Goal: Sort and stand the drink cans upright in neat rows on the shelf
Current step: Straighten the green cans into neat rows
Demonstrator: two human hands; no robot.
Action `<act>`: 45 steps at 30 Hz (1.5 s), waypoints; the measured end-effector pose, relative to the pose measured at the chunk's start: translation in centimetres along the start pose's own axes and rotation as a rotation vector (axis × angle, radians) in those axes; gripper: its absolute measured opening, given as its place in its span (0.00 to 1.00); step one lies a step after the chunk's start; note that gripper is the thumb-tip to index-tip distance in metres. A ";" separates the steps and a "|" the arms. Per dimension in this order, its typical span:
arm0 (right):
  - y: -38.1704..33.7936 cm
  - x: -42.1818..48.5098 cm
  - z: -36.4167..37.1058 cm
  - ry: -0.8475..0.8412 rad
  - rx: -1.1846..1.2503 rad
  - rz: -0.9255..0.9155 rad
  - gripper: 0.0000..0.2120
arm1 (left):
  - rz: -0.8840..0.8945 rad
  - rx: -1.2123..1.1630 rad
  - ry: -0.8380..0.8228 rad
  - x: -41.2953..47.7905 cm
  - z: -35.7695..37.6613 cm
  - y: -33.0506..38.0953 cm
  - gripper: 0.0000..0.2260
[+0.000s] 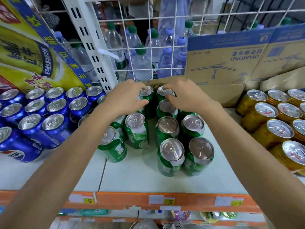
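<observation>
Head view looks down on a white shelf (132, 179) with an orange price strip (189, 199) along its front edge. A yellow and blue carton (33, 47) leans at the back left, cut off by the frame, and a brown cardboard box (231, 63) stands at the back right. Between them, water bottles (142, 66) show blurred behind a white wire grid (171, 47). Blue cans (49, 113) fill the left and gold cans (272, 126) the right, both groups running out of frame. Green cans (170, 146) stand upright in loose rows mid-shelf; the left forearm hides part of the left row. The left hand (125, 95) curls around the left back can (146, 96), fingers on its top and thumb on its side. The right hand (184, 95) pinches the rim of the right back can (164, 92). The price labels are too blurred to read fully.
</observation>
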State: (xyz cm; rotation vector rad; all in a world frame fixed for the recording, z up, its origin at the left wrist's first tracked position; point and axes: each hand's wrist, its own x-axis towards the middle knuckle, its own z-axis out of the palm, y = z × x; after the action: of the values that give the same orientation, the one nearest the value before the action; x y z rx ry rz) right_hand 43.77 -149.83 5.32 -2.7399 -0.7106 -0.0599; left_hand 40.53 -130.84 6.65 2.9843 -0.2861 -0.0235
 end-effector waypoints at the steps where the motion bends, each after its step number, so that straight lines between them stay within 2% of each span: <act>1: 0.0 1.0 0.2 -0.008 -0.012 0.000 0.12 | -0.002 0.004 -0.005 0.6 0.2 -0.1 0.23; 5: 0.3 3.3 0.9 -0.097 -0.104 0.009 0.05 | 0.013 0.088 -0.023 1.5 0.7 -0.2 0.22; 8: 0.6 3.6 1.5 -0.128 -0.128 0.038 0.06 | 0.035 0.213 -0.134 1.3 1.0 -0.6 0.27; 11: 0.4 4.1 1.5 -0.120 -0.132 0.062 0.09 | 0.140 0.204 -0.145 -0.7 0.9 0.0 0.32; 14: 0.5 4.6 1.4 -0.123 -0.127 0.080 0.02 | 0.287 0.291 -0.228 -3.5 0.9 0.5 0.32; 17: 0.5 4.8 1.3 -0.125 -0.111 0.096 0.06 | 0.345 0.380 -0.287 -4.4 1.7 -0.2 0.29; 20: 0.3 4.9 1.2 -0.104 -0.133 0.101 0.12 | 0.414 0.336 -0.293 -4.0 1.5 -1.1 0.28; 26: 0.2 4.8 1.2 -0.087 -0.112 0.134 0.12 | 0.555 0.309 -0.387 -5.4 0.9 -1.0 0.29; 29: 0.1 4.9 1.4 -0.090 -0.109 0.146 0.13 | 0.460 0.080 -0.403 -4.4 -0.4 -1.3 0.27; 31: 0.1 4.8 1.5 -0.091 -0.107 0.154 0.14 | 0.294 -0.055 -0.271 -2.6 -0.5 -2.2 0.29; 33: 0.2 4.8 1.6 -0.088 -0.107 0.152 0.13 | 0.152 0.115 -0.125 -0.9 0.3 -2.9 0.31; 36: 0.1 4.7 1.6 -0.089 -0.107 0.148 0.13 | 0.032 0.279 -0.115 0.2 1.8 -3.0 0.32; 41: 0.0 4.5 1.3 -0.101 -0.102 0.139 0.14 | 0.098 0.240 -0.062 0.6 1.5 -2.8 0.31; 45: -0.1 4.6 1.1 -0.102 -0.083 0.141 0.12 | 0.201 0.296 -0.129 -0.3 0.8 -1.9 0.29</act>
State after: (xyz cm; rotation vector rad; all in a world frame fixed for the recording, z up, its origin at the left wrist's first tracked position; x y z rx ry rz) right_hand 47.70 -147.32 4.85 -2.8819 -0.5499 0.0840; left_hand 40.57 -129.06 5.55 3.2337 -0.6577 -0.1670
